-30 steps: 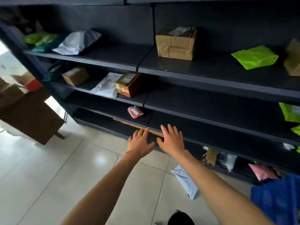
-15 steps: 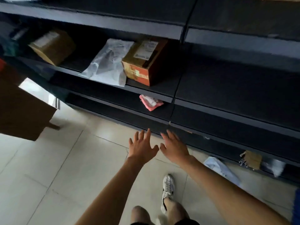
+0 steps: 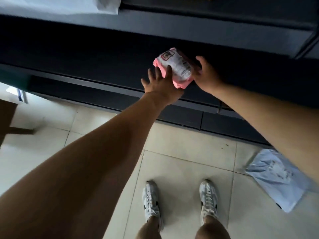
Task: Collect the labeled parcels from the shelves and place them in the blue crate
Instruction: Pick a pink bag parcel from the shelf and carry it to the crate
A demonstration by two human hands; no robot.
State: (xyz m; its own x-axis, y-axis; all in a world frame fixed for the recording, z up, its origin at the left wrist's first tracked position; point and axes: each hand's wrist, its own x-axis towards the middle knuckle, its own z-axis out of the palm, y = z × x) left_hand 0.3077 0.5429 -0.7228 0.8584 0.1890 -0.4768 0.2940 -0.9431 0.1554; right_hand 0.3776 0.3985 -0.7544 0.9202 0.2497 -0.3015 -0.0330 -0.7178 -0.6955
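A small pink parcel with a white printed label lies at the front of a dark low shelf. My left hand reaches it from the left with its fingers spread straight, one finger lying over the parcel's near left edge. My right hand is at the parcel's right end, its fingers curled round that side. The blue crate is out of view.
A pale blue mailer bag lies on the tiled floor at the right, near the shelf's base. A white bag sits on the shelf above. Brown cardboard stands at the left edge. My shoes stand just below.
I have bent down and come closer to the shelves. Both hands went forward from above the floor to the pink parcel, and now touch it on either side.
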